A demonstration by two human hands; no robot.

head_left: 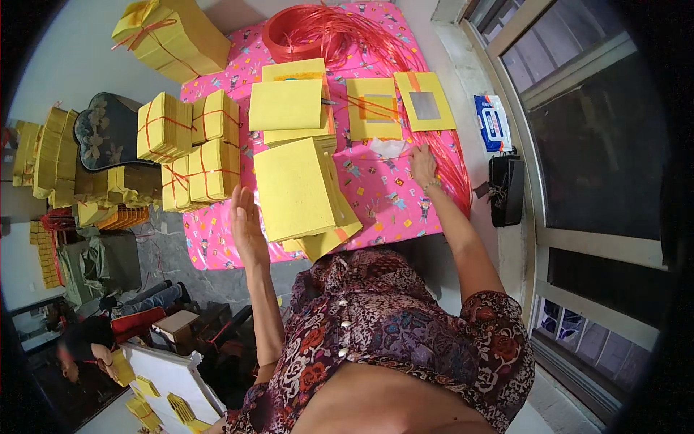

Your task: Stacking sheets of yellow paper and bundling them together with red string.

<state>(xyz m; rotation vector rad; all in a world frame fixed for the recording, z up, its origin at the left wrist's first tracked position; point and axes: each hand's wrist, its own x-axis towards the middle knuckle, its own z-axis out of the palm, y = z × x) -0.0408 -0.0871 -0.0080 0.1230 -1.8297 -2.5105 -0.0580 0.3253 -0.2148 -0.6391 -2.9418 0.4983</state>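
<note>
My left hand (246, 224) is raised flat with fingers apart, just left of a tall stack of yellow paper sheets (296, 188), holding nothing. My right hand (423, 165) reaches forward onto the pink patterned table cloth (383, 195), fingers resting on red plastic strings (452, 163) near a white scrap. Beyond lie another yellow stack (289, 105) and two yellow sheets with silver squares, one (374, 108) crossed by red string, the other (425, 101) at its right.
Tied yellow bundles (189, 148) sit at the table's left, a bigger bundle (173, 36) at the back. A coil of red string (303, 32) lies at the far edge. More yellow stacks (43, 155) stand on the left. Another person (87, 347) crouches lower left. A window frame runs along the right.
</note>
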